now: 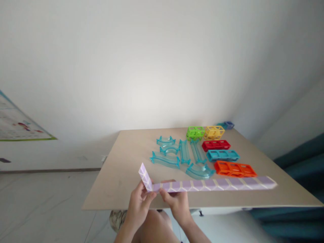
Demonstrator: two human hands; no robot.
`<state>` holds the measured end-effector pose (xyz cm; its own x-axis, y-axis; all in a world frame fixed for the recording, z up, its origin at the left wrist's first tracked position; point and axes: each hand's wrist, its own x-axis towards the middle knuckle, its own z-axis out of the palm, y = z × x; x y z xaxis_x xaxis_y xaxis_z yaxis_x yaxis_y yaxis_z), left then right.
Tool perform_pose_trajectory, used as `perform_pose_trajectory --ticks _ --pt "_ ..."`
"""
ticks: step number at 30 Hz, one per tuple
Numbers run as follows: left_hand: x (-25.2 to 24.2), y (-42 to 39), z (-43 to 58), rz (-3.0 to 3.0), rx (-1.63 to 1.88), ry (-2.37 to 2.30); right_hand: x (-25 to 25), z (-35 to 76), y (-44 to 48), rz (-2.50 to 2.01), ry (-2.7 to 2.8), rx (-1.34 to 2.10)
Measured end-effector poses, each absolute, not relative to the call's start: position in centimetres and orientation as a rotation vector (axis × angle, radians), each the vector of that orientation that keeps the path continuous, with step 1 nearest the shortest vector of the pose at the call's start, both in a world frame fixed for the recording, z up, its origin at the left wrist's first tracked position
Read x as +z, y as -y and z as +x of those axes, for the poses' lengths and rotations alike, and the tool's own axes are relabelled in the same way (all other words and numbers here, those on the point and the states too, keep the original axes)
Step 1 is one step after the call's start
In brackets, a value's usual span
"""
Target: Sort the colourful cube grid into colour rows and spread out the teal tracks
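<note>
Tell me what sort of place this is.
Probably a playroom or a room at home, judging by the clear blue track pieces on the table, the poster and the teal curtain.

On this beige table I see a teal frame and an orange frame before the red frame, a green frame and a yellow frame behind it, and translucent blue tracks to its left.

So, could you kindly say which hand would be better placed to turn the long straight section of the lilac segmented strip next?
Probably the right hand: it grips that long straight section, while the left hand holds the corner beneath the short upturned end.
</note>
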<state>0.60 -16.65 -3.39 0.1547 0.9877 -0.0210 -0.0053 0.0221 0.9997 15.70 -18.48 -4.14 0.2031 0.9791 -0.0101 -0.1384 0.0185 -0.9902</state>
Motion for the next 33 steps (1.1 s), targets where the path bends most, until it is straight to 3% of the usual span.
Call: perform_pose_trajectory --ticks 23,28,33 --pt "-4.2 18.0 2.8 0.589 1.096 -0.737 -2.8 16.3 19.4 -0.732 0.944 1.571" --pt "-4.7 18.8 1.9 0.854 1.240 -0.854 -2.6 16.6 19.2 -0.964 0.781 1.418" --pt "-4.6 19.2 0.9 1.208 1.152 -1.065 -2.6 16.8 18.9 -1.056 0.747 1.373"
